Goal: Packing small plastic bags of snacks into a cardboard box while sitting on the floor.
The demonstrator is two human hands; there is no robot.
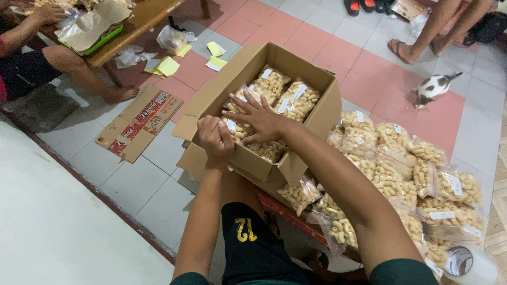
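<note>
Right hand (257,117) splayed flat on snack bags (280,92); left hand (215,139) fisted.

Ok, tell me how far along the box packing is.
Done: several snack bags already lie in the cardboard box. In hand: the right hand presses flat on the bags inside, while the left hand grips the near wall. Left: a pile of bagged snacks beside the box, unpacked; flaps open.

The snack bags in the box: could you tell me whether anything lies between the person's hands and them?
Nothing visible does. The right hand lies spread flat on the bags inside the open box. The left hand is closed over the box's near wall, beside a bag. The flaps are folded outward, so the top is open.
</note>
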